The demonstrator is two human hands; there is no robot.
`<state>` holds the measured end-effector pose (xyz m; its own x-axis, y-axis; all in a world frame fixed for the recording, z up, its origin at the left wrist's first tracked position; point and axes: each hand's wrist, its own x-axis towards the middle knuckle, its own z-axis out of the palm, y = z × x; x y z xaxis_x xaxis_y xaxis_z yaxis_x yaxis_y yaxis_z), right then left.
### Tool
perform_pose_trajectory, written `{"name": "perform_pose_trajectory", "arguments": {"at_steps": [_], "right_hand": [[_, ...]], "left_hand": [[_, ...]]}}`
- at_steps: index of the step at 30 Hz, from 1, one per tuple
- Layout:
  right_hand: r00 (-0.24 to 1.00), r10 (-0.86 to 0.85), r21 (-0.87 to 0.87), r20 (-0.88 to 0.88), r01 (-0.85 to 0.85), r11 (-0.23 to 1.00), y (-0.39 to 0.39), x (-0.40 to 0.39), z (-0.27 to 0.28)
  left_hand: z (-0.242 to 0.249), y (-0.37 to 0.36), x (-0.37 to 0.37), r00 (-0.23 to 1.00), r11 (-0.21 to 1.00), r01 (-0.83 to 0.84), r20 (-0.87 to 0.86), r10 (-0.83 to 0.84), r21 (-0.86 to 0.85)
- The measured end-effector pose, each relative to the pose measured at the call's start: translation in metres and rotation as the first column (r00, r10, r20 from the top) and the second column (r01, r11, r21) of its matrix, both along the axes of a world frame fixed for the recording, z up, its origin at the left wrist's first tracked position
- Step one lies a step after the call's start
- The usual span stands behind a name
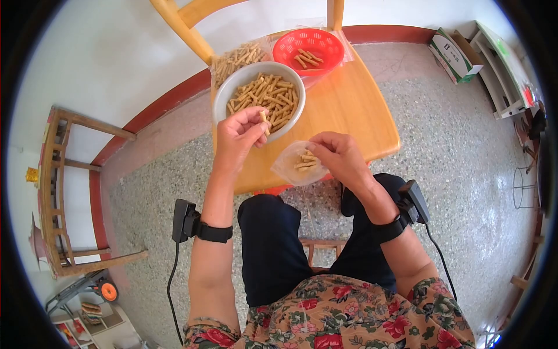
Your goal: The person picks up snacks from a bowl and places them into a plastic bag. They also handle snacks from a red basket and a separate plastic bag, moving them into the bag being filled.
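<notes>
Between the thumb and fingers of my left hand is a snack stick, pinched at the near rim of a white bowl. Many more brown snack sticks fill that bowl. My right hand grips the edge of a small clear plastic bag, which has several sticks inside. The bag hangs just off the front edge of the wooden chair seat. Behind the bowl lies a larger clear bag of sticks. A red plastic basket beside it holds a few sticks.
The chair's backrest rises at the far side. A wooden frame leans by the left wall, with a wheeled cart below it. An open carton and a white cabinet stand at the right.
</notes>
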<state>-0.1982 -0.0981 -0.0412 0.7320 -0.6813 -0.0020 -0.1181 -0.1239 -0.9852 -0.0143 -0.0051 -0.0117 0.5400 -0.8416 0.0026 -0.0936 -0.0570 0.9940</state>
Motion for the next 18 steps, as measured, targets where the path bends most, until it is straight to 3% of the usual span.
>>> {"name": "perform_pose_trajectory", "arguments": {"at_steps": [2, 8, 18], "right_hand": [[1.000, -0.005, 0.012, 0.017, 0.005, 1.000, 0.001, 0.001, -0.004], [1.000, -0.019, 0.006, 0.008, 0.019, 1.000, 0.004, -0.003, -0.001], [0.999, -0.047, -0.032, -0.007, 0.047, 0.998, 0.006, -0.010, -0.002]], "left_hand": [[0.002, 0.007, -0.005, 0.986, 0.990, 0.097, -0.127, -0.110, -0.104], [0.017, 0.019, -0.022, 0.943, 0.964, 0.170, -0.252, -0.219, -0.205], [0.034, 0.030, -0.052, 0.969, 0.962, 0.239, -0.030, -0.245, -0.136]]}}
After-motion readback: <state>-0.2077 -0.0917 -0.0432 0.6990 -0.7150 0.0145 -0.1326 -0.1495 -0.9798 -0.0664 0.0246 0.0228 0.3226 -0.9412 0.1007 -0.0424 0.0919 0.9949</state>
